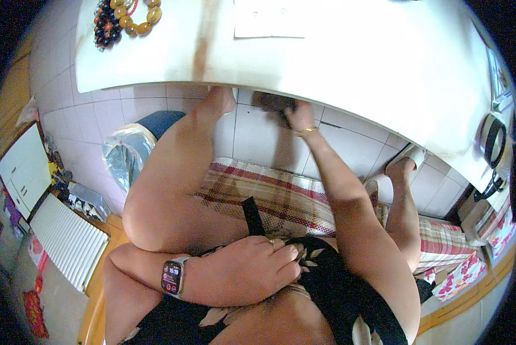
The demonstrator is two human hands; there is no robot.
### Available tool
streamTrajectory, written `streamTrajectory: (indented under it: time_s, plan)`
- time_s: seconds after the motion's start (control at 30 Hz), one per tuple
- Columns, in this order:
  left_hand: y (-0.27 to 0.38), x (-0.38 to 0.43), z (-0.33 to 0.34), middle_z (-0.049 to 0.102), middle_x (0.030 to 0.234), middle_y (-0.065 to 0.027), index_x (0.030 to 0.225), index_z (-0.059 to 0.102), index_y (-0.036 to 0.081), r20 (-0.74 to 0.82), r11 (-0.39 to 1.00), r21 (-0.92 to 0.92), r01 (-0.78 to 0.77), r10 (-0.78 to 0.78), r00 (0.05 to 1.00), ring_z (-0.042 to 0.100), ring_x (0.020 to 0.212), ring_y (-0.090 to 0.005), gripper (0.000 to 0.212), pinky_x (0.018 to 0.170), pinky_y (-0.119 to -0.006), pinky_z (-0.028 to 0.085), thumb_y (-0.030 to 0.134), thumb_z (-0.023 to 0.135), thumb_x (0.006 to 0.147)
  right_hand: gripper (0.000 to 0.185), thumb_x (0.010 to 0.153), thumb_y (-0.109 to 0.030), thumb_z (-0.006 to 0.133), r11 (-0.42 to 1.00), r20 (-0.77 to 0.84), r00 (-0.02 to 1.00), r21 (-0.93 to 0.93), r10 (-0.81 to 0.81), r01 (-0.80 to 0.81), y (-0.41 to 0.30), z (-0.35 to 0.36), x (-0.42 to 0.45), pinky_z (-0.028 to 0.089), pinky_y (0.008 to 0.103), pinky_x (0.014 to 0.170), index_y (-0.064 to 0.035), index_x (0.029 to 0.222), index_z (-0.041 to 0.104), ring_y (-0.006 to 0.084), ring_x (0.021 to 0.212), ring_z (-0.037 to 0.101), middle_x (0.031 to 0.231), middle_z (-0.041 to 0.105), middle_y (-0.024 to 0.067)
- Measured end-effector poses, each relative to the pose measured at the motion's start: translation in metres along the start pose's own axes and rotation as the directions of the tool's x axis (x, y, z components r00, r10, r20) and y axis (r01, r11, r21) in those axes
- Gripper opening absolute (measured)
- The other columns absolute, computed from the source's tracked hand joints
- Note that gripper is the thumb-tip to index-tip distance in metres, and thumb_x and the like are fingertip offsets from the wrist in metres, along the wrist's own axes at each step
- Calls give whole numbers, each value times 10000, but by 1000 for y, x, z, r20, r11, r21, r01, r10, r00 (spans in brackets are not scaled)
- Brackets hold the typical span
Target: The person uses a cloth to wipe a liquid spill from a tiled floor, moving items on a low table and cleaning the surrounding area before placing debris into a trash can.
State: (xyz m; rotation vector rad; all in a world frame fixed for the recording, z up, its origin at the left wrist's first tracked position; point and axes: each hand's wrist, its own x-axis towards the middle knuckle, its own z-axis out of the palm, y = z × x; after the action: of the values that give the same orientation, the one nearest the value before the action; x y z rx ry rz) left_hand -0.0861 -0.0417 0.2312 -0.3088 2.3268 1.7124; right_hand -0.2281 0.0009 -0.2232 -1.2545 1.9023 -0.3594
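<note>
My left hand [258, 269] lies across my lap, a smartwatch [173, 277] on its wrist and a ring on one finger. Its fingers curl at the bunched cloth of a black dress with pale leaf shapes [327, 263]. Down by the tiled floor, my right hand [302, 114] reaches to the near edge of a white table [348, 77]. A gold-coloured bracelet [306, 131] circles that wrist. Beside its fingers is a dark brown, blurred object [273, 102], partly hidden by the tabletop; whether I grip it cannot be made out.
Bead bracelets [144, 28] and white paper [268, 21] lie on the table. A lined bin [128, 148] stands beside my left leg. A plaid cloth [275, 189] covers the seat. At right are a roll of tape [493, 140] and a slipper [415, 155].
</note>
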Motion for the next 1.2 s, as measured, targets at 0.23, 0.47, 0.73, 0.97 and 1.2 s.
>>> streamTrajectory:
  time_s: [0.23,0.47,0.73,0.97,1.2]
  plan:
    - [1,-1,8,620,964,-111,962,549,69,-83,998,54,-34,38,996,645,846,-262,176,667,-361,533,201,587,851,491,839,-209,707,967,-539,815,-7,212,-256,201,-153,-36,456,480,1013,31,1251,594,455,1156,578,1238,617,279]
    - [-3,3,4,602,986,-120,963,545,51,-53,1000,3,-31,31,998,631,850,-268,188,681,-367,533,197,569,847,471,853,-211,681,849,-459,774,-75,435,-522,129,-59,-2,473,486,990,27,1250,597,447,1136,593,1204,635,272]
    - [2,14,-3,610,997,-122,951,572,39,3,1000,23,-3,3,1000,630,855,-277,186,720,-370,537,179,577,828,450,869,-213,652,970,-407,905,240,125,-26,-57,53,42,492,492,963,22,1250,602,439,1113,610,1165,655,263]
    - [2,10,0,614,971,-108,945,579,47,-21,1000,-8,-5,5,1000,642,861,-275,187,698,-378,551,170,610,808,365,850,-193,639,986,27,986,26,165,-166,-6,-30,-16,512,504,938,-31,1178,655,429,1031,640,1120,675,238]
    - [7,19,12,606,965,-77,959,574,73,-58,999,14,-39,39,998,643,843,-253,205,666,-359,538,194,624,802,622,749,-53,553,935,-702,638,116,315,-334,213,-198,-99,311,455,1156,33,1364,522,429,1288,487,1374,537,283]
